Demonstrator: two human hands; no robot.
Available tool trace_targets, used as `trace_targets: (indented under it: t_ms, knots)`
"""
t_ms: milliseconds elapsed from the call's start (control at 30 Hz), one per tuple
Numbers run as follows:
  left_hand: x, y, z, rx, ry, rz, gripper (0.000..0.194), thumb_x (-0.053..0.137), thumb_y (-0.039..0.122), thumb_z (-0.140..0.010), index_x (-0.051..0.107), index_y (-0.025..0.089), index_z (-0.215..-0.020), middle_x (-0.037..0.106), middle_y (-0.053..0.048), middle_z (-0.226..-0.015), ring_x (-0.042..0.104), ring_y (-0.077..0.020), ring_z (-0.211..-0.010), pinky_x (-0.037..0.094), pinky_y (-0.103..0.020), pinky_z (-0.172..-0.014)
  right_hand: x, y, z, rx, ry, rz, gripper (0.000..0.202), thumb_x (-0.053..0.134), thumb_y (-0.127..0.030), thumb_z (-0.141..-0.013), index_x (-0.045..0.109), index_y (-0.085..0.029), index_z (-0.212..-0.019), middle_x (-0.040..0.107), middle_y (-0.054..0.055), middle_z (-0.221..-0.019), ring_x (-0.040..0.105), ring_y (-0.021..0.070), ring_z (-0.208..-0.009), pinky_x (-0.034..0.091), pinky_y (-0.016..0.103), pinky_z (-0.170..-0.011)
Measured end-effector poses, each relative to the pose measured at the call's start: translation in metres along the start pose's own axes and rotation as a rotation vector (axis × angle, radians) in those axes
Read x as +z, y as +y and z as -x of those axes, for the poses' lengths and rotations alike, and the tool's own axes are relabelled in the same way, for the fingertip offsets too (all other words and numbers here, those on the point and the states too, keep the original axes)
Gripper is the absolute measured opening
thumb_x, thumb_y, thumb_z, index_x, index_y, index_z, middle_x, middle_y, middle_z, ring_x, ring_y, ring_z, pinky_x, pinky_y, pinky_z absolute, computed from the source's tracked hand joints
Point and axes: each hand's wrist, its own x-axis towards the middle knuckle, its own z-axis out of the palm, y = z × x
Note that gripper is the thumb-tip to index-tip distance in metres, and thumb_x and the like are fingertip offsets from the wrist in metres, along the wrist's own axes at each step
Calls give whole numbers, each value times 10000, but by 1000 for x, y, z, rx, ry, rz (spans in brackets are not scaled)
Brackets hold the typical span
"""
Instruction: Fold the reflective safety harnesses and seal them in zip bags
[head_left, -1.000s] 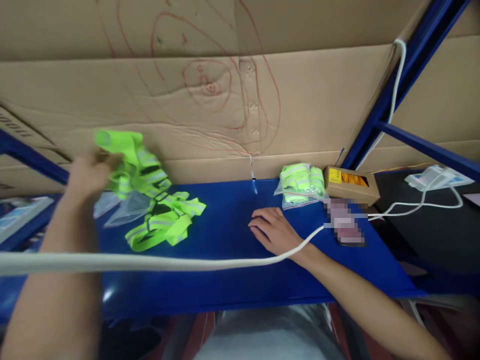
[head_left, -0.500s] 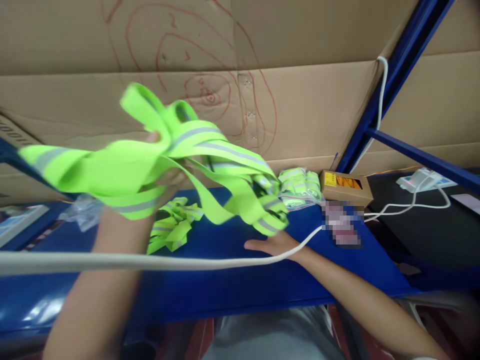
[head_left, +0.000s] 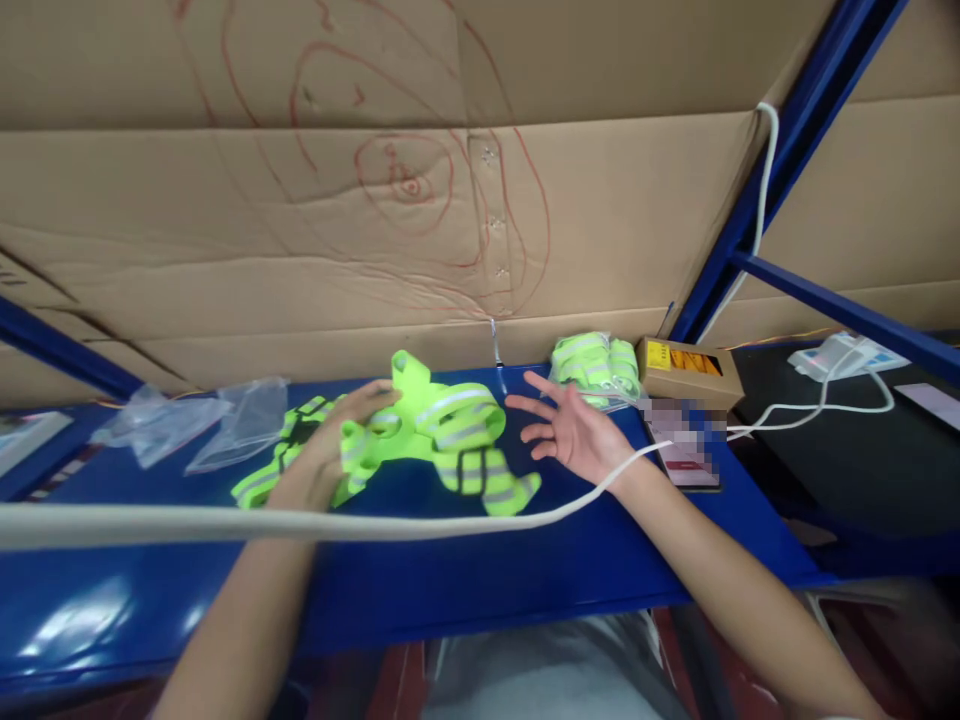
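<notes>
My left hand [head_left: 352,415] has its fingers closed on a lime-yellow reflective strap vest [head_left: 416,405] with grey stripes, low over the blue table [head_left: 420,570]. The vest's straps loop and bunch to the right, some with black buckles or sliders. My right hand [head_left: 581,435] hovers to the right of the vest, palm turned toward it, fingers spread and nothing in them. Partly behind my left wrist lies more of the lime strapping [head_left: 259,485] with black fittings.
Clear plastic bags [head_left: 244,425] lie at the left. Bagged lime straps [head_left: 592,365] sit at the back beside an open cardboard box [head_left: 690,370]. A phone [head_left: 694,475] lies nearby. A white cable [head_left: 450,525] crosses in front of both arms. Cardboard [head_left: 337,220] walls the back.
My left hand has brought the vest down from a raised position to just over the table. My right hand has lifted slightly, its fingers now spread beside the straps.
</notes>
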Motion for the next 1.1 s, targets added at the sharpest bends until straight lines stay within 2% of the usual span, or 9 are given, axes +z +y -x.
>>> trace_targets:
  t_ms: [167, 267, 400, 500, 667, 767, 833, 933, 1100]
  knots:
    - [5, -11, -2, 23, -73, -15, 459, 870, 412, -674, 642, 197, -1009, 598, 54, -653, 469, -67, -431, 324, -156, -376, 1, 32, 0, -41, -24, 729, 702, 816, -416, -781, 512, -260, -1394, 604, 116, -1330, 681, 228, -1008, 562, 415, -877]
    - [11, -13, 0, 86, -63, 17, 448, 865, 410, -692, 624, 205, -1011, 578, 65, -612, 446, -64, -423, 341, -161, -396, 7, 47, 4, -68, -174, 1156, 653, 779, -461, -828, 547, -210, -1384, 630, 152, -1345, 636, 313, -1178, 468, 510, -1026]
    - [31, -25, 5, 122, -57, 136, 493, 817, 489, -733, 549, 231, -1057, 664, 29, -775, 584, -104, -534, 459, -191, -491, 23, 59, 9, -74, -186, 1300, 984, 826, -604, -731, 392, -207, -1520, 536, 187, -1491, 540, 397, -1329, 381, 562, -1096]
    - [52, -38, 11, 107, -116, 202, 496, 793, 506, -763, 518, 234, -1074, 700, -11, -887, 667, -152, -661, 552, -261, -619, 30, 69, 8, -115, -58, 1248, 1032, 857, -580, -694, 353, -234, -1526, 558, 172, -1462, 565, 403, -1294, 403, 558, -1062]
    - [70, -46, 24, 150, -178, 223, 678, 703, 489, -860, 373, 282, -1415, 711, -64, -1080, 718, -204, -907, 587, -337, -826, 18, 79, -7, -17, 236, 717, 547, 808, -330, -745, 558, -238, -1223, 718, 31, -978, 689, 242, -857, 530, 392, -798]
    - [72, -48, 38, 378, -178, -36, 873, 629, 438, -931, 76, 281, -1588, 610, -145, -1352, 633, -255, -1218, 497, -452, -1065, 10, 73, -17, -12, 339, 316, 490, 814, -271, -653, 572, -233, -1078, 674, -37, -832, 645, 178, -731, 526, 324, -703]
    - [74, -51, 50, 625, -58, -347, 863, 691, 436, -884, 208, 226, -1568, 509, -187, -1449, 521, -316, -1343, 410, -509, -1148, 7, 67, -20, -31, 391, 210, 420, 769, -258, -653, 548, -232, -1009, 652, -57, -788, 631, 156, -703, 522, 301, -690]
    - [77, -53, 65, 830, 129, -693, 645, 760, 512, -795, 549, 176, -1302, 582, -184, -1274, 566, -379, -1203, 445, -545, -1074, 4, 57, -22, -61, 435, 111, 330, 687, -248, -663, 503, -237, -937, 634, -70, -752, 630, 141, -674, 531, 300, -703]
    - [67, -35, 69, 560, 185, -1011, 759, 622, 570, -892, 405, 151, -1488, 595, -29, -653, 588, -255, -533, 464, -343, -598, -5, 46, -24, -128, 488, -8, 316, 671, -264, -654, 499, -244, -918, 658, -55, -782, 657, 162, -696, 537, 307, -689]
